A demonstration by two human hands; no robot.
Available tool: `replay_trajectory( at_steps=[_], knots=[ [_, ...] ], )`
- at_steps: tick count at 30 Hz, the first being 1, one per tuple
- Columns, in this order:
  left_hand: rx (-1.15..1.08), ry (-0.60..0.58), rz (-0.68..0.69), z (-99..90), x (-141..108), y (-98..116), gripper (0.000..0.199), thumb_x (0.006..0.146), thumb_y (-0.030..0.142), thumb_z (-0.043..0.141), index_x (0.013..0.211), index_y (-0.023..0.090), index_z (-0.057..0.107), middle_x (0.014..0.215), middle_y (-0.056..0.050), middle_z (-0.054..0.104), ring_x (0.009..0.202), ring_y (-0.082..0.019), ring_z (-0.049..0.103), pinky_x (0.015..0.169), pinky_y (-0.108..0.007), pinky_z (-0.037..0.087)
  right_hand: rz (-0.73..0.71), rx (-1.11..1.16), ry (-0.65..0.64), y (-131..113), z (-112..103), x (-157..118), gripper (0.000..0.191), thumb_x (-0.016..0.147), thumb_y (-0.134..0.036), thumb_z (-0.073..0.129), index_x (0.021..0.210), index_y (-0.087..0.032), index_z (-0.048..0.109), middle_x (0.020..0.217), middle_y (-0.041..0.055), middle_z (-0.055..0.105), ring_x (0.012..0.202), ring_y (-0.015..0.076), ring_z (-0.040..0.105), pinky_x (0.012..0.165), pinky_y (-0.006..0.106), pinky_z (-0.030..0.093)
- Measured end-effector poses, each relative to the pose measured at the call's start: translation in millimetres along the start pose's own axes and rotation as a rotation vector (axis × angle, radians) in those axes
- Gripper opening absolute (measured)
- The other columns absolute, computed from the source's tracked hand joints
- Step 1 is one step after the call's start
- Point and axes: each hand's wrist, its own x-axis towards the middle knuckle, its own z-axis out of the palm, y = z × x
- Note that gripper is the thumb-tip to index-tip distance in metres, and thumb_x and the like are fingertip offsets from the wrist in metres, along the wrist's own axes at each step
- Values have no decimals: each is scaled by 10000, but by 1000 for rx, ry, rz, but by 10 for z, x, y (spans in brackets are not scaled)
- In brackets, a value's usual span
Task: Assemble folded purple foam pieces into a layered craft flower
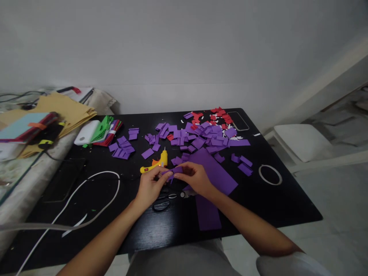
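Observation:
Between my two hands is a small folded piece of purple foam or paper (171, 173). My left hand (151, 185) pinches its left side, while my right hand (195, 177) grips its right side between thumb and fingers. Just beyond my left hand lies a yellow glue gun (163, 159), nozzle pointing away from me. Black-handled scissors (161, 206) rest on the table below the hands, partly hidden. Under my right forearm are large purple sheets (209, 214). Many small purple pieces (201, 140) are heaped behind the hands.
Red scraps (221, 115) lie at the back right of the black table (244, 207). A roll of tape or ring (270, 174) sits at the right. Green and red bundles (106, 130) are at the left, near a looping white cable (113, 191). A white stool (301, 140) stands beyond.

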Motion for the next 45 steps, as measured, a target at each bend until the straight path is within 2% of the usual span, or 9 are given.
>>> replay_trajectory(
  at_steps=[9,20,23,26,28,33,38,42,45],
  knots=[
    [53,23,44,-5,-1,40,208,893,379,732,851,182,783,623,18,691,515,-109,621,528,-199,468,46,-36,-2,-55,-30,-9,271,665,-371,931,776,-191,761,727,-10,738,679,158,662,699,300,536],
    [66,38,22,-19,-5,-11,240,915,417,727,876,189,792,651,4,713,542,-130,631,551,-229,490,32,35,4,-14,3,32,302,652,-365,932,767,-197,709,701,-38,696,663,143,651,698,292,539],
    [122,2,86,-29,-4,-29,300,935,418,729,1147,208,761,808,-11,756,603,-132,646,615,-247,542,37,79,-26,-52,-10,35,328,718,-368,898,964,-215,744,772,-28,742,704,155,704,752,313,583],
    [210,-41,216,-29,-5,-38,545,893,413,800,1379,234,628,1152,-76,745,718,-139,657,684,-279,587,45,102,-5,-104,-32,31,433,779,-343,864,1178,-254,721,740,-46,733,703,163,731,766,325,606],
    [268,-59,291,-23,-3,-43,581,887,396,813,1402,241,592,1280,-107,686,798,-153,663,684,-280,593,69,168,14,-127,-43,32,462,790,-332,855,1223,-268,706,737,-46,738,726,172,751,785,334,619],
    [322,-23,347,-23,-5,-55,424,943,318,753,1337,247,613,1208,-79,672,830,-148,655,678,-257,579,176,371,-41,-141,-60,53,378,772,-348,868,1107,-222,748,837,7,784,760,176,768,767,319,630],
    [230,-2,235,-21,-19,-38,404,926,344,764,1301,247,648,1132,-48,705,708,-110,630,689,-269,573,219,432,-79,-158,-70,61,373,776,-392,869,1090,-217,772,975,31,779,828,170,744,724,293,631],
    [-117,-21,8,4,5,13,429,939,491,716,1252,208,638,962,-51,731,781,-170,700,593,-248,562,222,432,-74,-162,-69,57,393,801,-468,844,1105,-227,780,1144,61,775,912,183,732,739,297,633],
    [-371,-60,-149,5,40,54,452,920,597,699,1104,195,605,847,-36,715,681,-161,683,508,-235,537,223,434,-79,-156,-73,61,402,805,-496,836,1101,-229,783,1150,66,774,895,186,749,738,286,622]
  ],
)
